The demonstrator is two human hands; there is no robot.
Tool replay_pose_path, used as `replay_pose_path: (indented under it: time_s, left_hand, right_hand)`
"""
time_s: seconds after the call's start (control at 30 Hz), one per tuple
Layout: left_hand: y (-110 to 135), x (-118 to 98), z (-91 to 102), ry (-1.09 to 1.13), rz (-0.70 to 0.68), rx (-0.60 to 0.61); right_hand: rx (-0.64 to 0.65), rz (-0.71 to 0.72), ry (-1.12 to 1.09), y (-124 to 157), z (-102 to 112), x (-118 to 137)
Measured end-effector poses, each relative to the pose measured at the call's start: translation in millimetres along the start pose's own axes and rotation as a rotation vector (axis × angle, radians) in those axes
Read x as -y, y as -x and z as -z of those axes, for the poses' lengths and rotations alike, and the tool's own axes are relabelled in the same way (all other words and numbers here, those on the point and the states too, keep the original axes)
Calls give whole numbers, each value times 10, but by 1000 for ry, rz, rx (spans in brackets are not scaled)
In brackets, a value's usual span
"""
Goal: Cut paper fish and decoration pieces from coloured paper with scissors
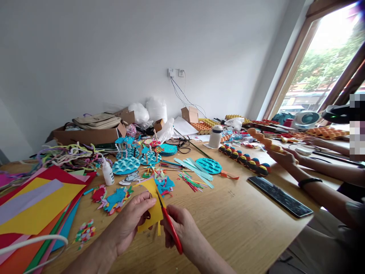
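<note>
My left hand (136, 215) is closed on a piece of yellow paper (151, 217), its thumb lying over the front of the sheet. In my right hand (182, 228) is a pair of scissors (172, 227) with red handles, fingers wrapped around them. The blades rest against the yellow sheet near its right edge, and a narrow yellow strip hangs below. Just beyond the hands lie blue paper cut-outs (164, 185) and a pile of mixed cut paper shapes (115, 199).
Coloured paper sheets (37, 205) are stacked at left, near a white glue bottle (107, 172). Thin paper strips (192, 182) and a blue egg-tray disc (208, 166) lie ahead. A tablet (279, 196) is at right, where another person's hands (281, 156) hold an egg-carton strip (264, 140).
</note>
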State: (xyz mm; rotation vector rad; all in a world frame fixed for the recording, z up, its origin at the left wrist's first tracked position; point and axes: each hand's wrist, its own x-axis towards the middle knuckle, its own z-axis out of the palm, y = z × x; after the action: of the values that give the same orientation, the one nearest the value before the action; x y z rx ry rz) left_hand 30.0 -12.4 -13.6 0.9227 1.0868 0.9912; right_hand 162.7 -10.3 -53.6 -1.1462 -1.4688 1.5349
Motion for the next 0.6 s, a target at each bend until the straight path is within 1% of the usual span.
replay_pose_path:
  time_s: [0.1,0.2,0.37,0.53,0.6]
  left_hand:
    - [-9,7,9,9,-4,24]
    - [-11,13,11,19,-8,24]
    - [-12,24,17,26,-7,-2]
    - [-66,59,72,59,-65,-10]
    - [-89,66,83,54,-71,-33]
  right_hand:
    - [-3,-12,-4,-8,3,-32]
    - [5,-17,-4,-19,6,-78]
    - [-9,7,35,-8,8,-111]
    - [-16,-14,85,2,-6,-100]
    - [-12,-25,80,-3,-20,-83]
